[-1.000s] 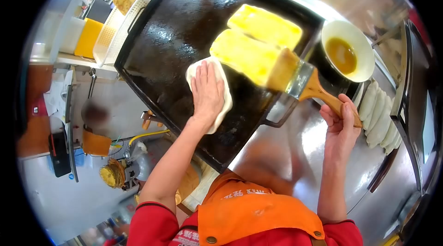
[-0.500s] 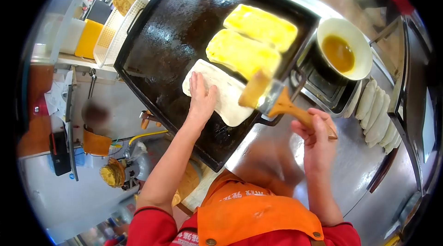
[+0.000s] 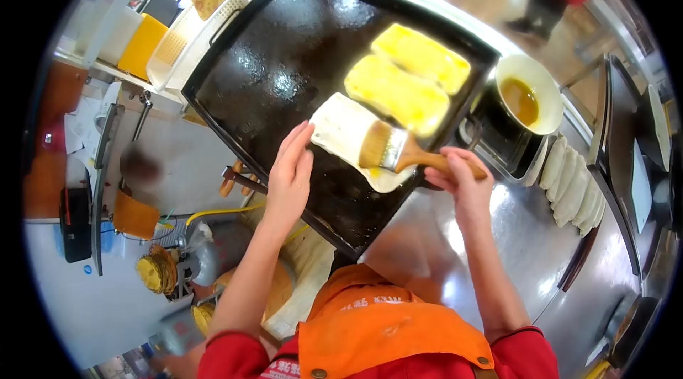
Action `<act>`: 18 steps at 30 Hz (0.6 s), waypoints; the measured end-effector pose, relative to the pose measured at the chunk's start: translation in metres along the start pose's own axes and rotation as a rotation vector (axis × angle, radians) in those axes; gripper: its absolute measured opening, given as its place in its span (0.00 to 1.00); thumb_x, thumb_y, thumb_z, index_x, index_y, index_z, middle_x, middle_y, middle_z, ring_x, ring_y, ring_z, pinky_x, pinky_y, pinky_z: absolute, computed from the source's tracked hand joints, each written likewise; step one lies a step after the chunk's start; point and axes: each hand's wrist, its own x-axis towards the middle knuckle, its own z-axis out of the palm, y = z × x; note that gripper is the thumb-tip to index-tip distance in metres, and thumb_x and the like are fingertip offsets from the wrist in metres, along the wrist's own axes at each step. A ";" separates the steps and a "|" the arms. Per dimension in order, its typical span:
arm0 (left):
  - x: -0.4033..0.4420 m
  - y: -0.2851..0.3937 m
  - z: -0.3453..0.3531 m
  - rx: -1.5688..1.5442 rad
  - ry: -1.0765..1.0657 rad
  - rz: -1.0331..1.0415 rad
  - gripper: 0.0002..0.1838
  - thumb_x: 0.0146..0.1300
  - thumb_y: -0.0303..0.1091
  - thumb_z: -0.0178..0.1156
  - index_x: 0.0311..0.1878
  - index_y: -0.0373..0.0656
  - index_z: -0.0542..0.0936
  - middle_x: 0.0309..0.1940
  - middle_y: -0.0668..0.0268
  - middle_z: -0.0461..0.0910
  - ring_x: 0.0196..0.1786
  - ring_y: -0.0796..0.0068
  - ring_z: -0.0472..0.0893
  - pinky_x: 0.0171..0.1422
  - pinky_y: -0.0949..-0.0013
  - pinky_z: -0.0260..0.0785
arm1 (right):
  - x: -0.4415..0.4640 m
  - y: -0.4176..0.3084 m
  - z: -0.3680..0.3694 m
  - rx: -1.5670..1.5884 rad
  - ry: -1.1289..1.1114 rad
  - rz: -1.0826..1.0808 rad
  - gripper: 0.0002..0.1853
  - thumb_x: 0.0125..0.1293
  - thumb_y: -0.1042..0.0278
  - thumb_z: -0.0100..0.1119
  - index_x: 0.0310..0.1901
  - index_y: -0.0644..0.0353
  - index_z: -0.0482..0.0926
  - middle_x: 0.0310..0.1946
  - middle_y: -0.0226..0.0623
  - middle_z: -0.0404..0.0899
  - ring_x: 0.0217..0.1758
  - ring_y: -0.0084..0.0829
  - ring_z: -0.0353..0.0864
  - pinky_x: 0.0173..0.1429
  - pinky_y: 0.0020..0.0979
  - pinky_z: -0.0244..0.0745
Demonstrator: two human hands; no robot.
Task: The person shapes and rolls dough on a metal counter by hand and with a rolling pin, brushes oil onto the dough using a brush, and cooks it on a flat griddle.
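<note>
Yellow liquid marks only part of the pale dough sheet point(image 3: 340, 121) on the griddle point(image 3: 249, 45), so its coating looks barely begun; two yellow-coated sheets point(image 3: 398, 91) lie beyond it. The right hand point(image 3: 466, 178) grips the flat brush point(image 3: 409, 153) closed round its handle, bristles on the dough. The left hand point(image 3: 289, 174) is open, empty, fingertips at the sheet's left end, contact unclear.

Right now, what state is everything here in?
Flat white dough sheet: mostly uncoated, yellow near one end
Broad wooden-handled brush: in right hand, bristles on dough
Left hand: open, at sheet's edge
Two oblong yellow sheets: coated, lying flat
Round white bowl: partly filled with amber liquid
Pale elongated dough pieces: lined up
Black rectangular griddle: shiny in patches
</note>
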 end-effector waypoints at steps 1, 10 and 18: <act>-0.006 0.001 -0.011 -0.036 0.048 0.017 0.21 0.69 0.21 0.47 0.66 0.36 0.70 0.66 0.55 0.69 0.66 0.63 0.72 0.70 0.67 0.61 | 0.004 -0.003 0.002 -0.049 -0.022 -0.012 0.13 0.67 0.68 0.58 0.47 0.70 0.78 0.42 0.45 0.81 0.35 0.37 0.87 0.42 0.30 0.85; -0.124 -0.054 -0.102 -0.140 0.297 -0.183 0.20 0.70 0.19 0.46 0.64 0.38 0.72 0.62 0.60 0.71 0.52 0.70 0.81 0.59 0.71 0.70 | 0.018 0.001 0.053 0.065 -0.007 -0.131 0.16 0.67 0.66 0.60 0.50 0.71 0.77 0.41 0.51 0.82 0.37 0.37 0.87 0.44 0.31 0.87; -0.199 -0.134 -0.148 -0.265 0.301 -0.420 0.20 0.69 0.19 0.46 0.63 0.39 0.73 0.60 0.61 0.72 0.47 0.73 0.81 0.56 0.71 0.72 | 0.025 0.024 0.113 0.263 0.084 -0.159 0.16 0.67 0.68 0.61 0.50 0.72 0.76 0.44 0.46 0.81 0.39 0.42 0.87 0.46 0.33 0.86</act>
